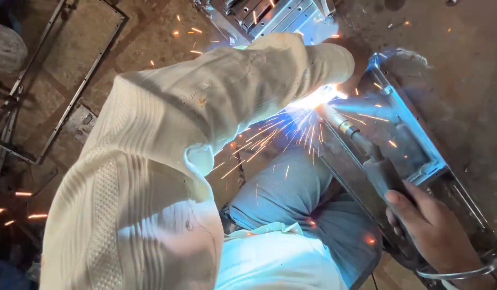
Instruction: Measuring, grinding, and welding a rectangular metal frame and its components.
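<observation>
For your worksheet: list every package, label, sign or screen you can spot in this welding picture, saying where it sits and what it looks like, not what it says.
None show: only the right hand gripping a welding holder, sparks over a metal frame, and a cream sleeve.

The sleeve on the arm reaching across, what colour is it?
Cream-white, with ribbed stripes; the sleeve shows clearly in the head view.

We are in a metal workshop. Sparks (270, 134) fly from a bright welding arc (319, 98) over a steel frame (415, 145), and more metal frames (60, 80) lie about us on the stained, dusty concrete floor (452, 59).
</observation>
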